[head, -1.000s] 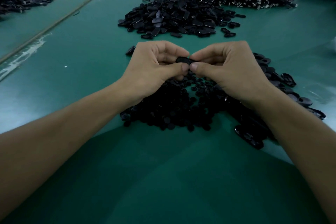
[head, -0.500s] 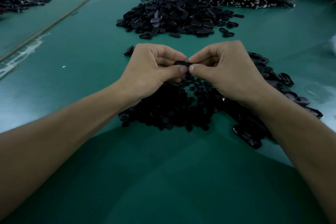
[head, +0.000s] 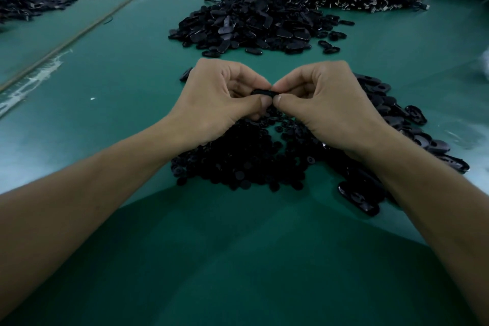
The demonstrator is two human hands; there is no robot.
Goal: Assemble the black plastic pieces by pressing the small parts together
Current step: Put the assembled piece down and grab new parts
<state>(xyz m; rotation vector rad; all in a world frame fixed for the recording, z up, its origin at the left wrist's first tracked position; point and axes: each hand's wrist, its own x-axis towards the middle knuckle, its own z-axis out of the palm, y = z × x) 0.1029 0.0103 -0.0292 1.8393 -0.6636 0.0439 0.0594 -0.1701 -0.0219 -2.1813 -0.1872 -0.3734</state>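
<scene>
Above the middle of the green tabletop (head: 238,259), the left hand (head: 219,103) and right hand (head: 325,106) are meeting thumb to thumb, each grip pinching one end of a small black piece (head: 262,92) between thumb and curled forefinger. The piece is hanging level between them, off the surface, probably so both thumbs are getting room to squeeze its parts together; whether they are seating is hidden by the fingertips. Just below the hands, toward six o'clock, small round parts (head: 238,164) are lying heaped within easy reach, and oval shells (head: 397,114) are trailing toward four o'clock, seemingly feeding the right hand. At twelve o'clock a larger pile (head: 251,21) is sitting well apart, likely collecting finished pieces.
</scene>
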